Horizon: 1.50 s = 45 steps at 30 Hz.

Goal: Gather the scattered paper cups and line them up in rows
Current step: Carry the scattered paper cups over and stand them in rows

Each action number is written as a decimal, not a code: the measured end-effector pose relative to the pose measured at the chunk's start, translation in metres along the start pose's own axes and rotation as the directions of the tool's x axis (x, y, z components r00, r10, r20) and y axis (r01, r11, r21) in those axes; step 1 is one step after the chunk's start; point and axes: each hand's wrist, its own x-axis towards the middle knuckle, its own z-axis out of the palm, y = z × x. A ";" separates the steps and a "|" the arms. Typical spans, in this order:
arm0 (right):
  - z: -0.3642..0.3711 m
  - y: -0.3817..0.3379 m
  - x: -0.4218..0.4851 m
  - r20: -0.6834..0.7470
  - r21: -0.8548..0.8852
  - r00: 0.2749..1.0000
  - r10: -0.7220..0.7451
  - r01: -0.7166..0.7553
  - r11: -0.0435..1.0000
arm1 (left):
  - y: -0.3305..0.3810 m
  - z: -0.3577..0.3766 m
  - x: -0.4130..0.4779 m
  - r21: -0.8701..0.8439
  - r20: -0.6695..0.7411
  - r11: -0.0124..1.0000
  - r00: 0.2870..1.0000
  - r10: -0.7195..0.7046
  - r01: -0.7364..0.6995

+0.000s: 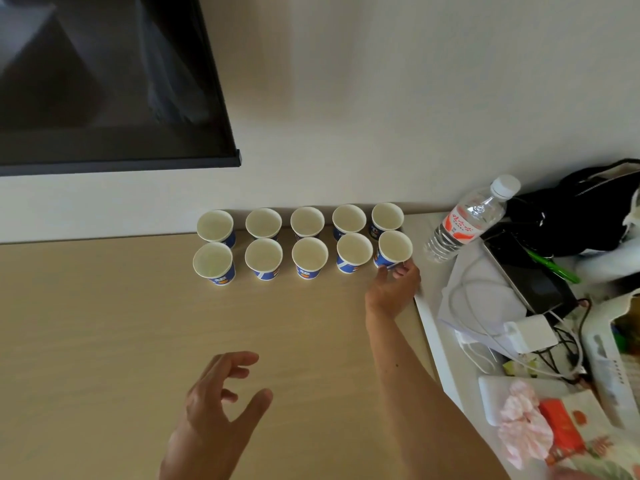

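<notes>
Ten paper cups point(264, 256) are standing in two rows of five by the wall point(381, 133). The right hand point(393, 289) is pinching the end cup point(394, 248) — near row, far right, just beyond its knuckles. The left hand point(221, 403) is hovering well back — fingers loosely spread, holding nothing.

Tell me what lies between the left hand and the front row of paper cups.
Nothing: in the head view only bare wooden tabletop separates the left hand from the front row of paper cups. The right hand grips its rightmost cup.
</notes>
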 end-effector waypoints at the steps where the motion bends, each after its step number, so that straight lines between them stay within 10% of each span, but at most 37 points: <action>1: -0.003 0.000 -0.004 0.002 -0.007 1.000 0.011 -0.011 1.000 | -0.001 -0.002 -0.001 -0.007 -0.003 1.000 1.000 -0.003 0.003; 17: -0.075 -0.038 -0.232 0.372 0.159 0.927 -0.051 -0.010 0.987 | -0.045 -0.109 -0.066 -0.162 -0.253 0.978 0.952 -0.170 0.132; 30: -0.076 -0.112 -0.530 0.808 0.267 0.512 -0.293 0.126 0.956 | -0.146 -0.294 -0.227 -0.398 -0.554 0.917 0.789 -0.266 0.029; 45: -0.006 -0.130 -0.724 0.915 0.247 0.299 -0.269 0.110 0.963 | -0.265 -0.440 -0.307 -0.475 -0.654 0.878 0.643 -0.399 0.061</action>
